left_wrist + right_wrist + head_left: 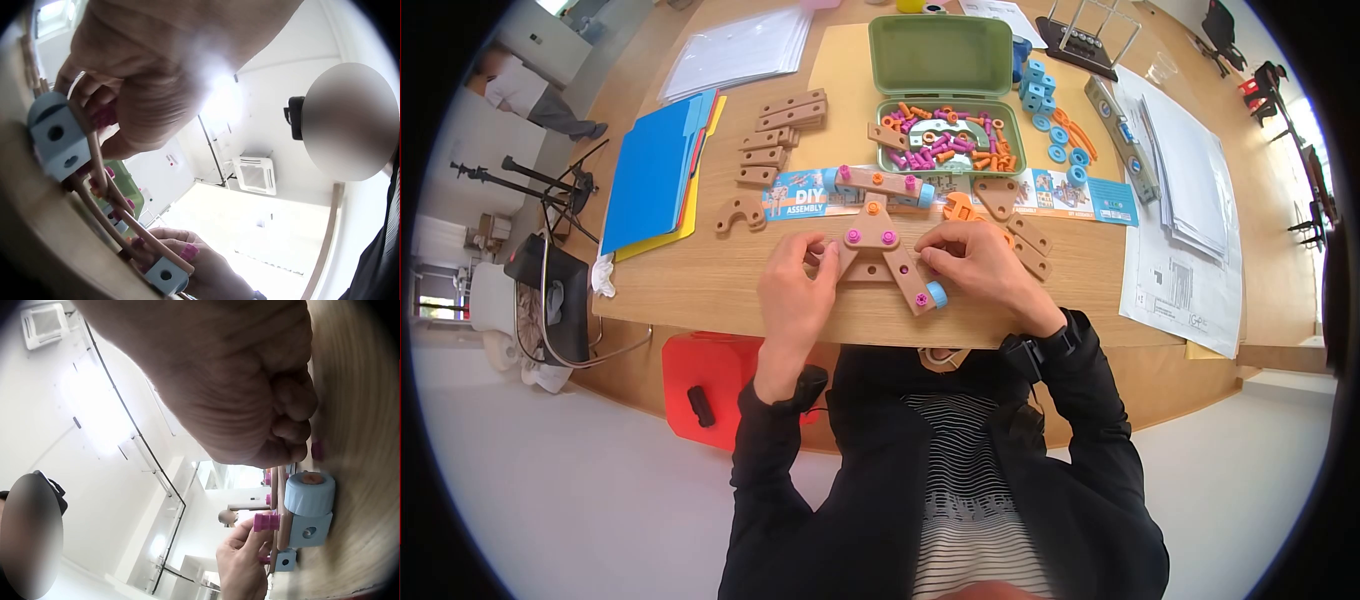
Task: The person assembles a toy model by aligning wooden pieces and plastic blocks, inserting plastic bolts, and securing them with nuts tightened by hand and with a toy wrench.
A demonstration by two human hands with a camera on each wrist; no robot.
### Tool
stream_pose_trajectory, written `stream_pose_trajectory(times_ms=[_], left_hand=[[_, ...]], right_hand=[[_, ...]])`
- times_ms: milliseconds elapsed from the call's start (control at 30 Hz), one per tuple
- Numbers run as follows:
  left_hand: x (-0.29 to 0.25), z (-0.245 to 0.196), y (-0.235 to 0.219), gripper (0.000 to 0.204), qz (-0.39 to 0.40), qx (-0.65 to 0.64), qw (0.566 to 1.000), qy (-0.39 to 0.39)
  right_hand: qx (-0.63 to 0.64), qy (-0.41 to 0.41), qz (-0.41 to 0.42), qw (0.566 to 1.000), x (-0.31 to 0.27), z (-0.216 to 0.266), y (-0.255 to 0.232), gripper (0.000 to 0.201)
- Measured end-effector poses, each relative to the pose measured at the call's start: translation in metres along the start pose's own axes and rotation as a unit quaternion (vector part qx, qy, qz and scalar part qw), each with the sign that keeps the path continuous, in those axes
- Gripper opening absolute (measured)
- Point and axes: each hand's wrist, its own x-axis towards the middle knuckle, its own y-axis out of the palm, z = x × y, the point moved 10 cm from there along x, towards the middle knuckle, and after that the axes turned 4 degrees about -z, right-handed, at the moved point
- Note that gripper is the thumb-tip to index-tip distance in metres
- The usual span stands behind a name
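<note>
A wood-look construction-set model [874,222] lies before me, with magenta bolts on a triangular plate, a crossbar and two spread legs. My left hand [795,290] grips the left leg, its thumb and fingers beside a magenta bolt [104,115]. With curled fingers, my right hand [980,262] holds the outer edge of the right leg [907,278] near its upper part. Blue blocks [57,134] sit under the leg ends. A blue round cap [309,494] projects from the right one. The right fingertips are partly hidden.
Behind the model stands an open green box [941,55] of magenta and orange bolts. Loose wooden bars [793,107] lie at left, near blue folders [658,170]. An orange wrench [960,206], blue blocks [1037,88], a level [1122,140] and papers [1175,220] are at right.
</note>
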Motion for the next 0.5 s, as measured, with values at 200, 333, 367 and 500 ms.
stream_pose_trajectory(times_ms=[200,333,367,500], left_hand=[[-0.002,-0.006,-0.003,0.029,0.020,0.014,0.999,0.020],[-0.007,-0.018,0.002,0.036,0.043,0.063,0.995,0.059],[-0.008,-0.016,0.003,0.036,0.042,0.063,0.995,0.059],[-0.009,-0.021,0.001,0.032,0.019,0.042,0.994,0.099]], right_hand=[[0.008,0.017,0.002,1.000,0.001,-0.003,-0.001,0.022],[0.009,0.027,0.000,1.000,0.000,-0.005,-0.001,0.021],[0.009,0.027,0.000,1.000,0.000,-0.005,-0.001,0.021],[0.013,0.017,0.000,1.000,0.000,-0.004,-0.002,0.021]])
